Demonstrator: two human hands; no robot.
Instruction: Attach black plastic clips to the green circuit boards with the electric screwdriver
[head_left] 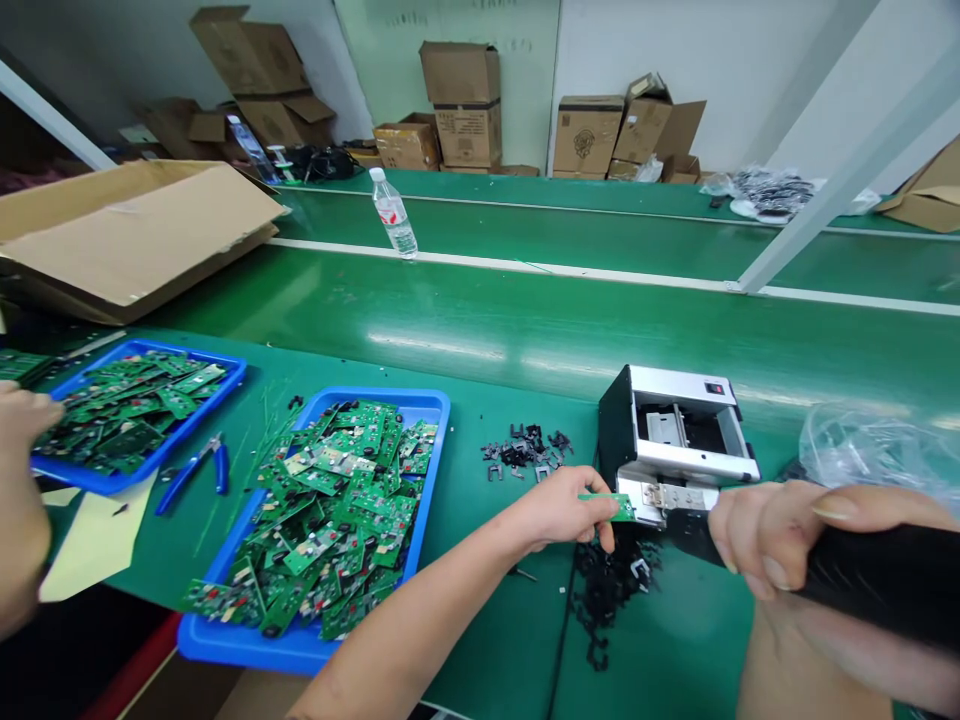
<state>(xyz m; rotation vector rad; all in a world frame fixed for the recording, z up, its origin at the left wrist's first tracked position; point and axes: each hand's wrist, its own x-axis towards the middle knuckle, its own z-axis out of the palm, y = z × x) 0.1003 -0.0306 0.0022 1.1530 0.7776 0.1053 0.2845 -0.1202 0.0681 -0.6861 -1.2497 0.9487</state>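
Observation:
My left hand [564, 512] pinches a small green circuit board [619, 506] and holds its end against the front slot of a small black and silver machine [679, 440]. My right hand [776, 535] is wrapped round the machine's black handle [885, 580], which sticks out to the right. Small black plastic pieces [611, 585] lie in a heap under the board and the machine's front. A second scatter of black pieces [525, 452] lies just left of the machine.
A blue tray [431, 405] full of green boards stands to the left, with a second blue tray [225, 365] beyond it. Another person's hand [22, 420] rests by that tray. Blue pliers [196, 468] lie between the trays. A water bottle [394, 212], cardboard boxes and a clear plastic bag [877, 445] are around.

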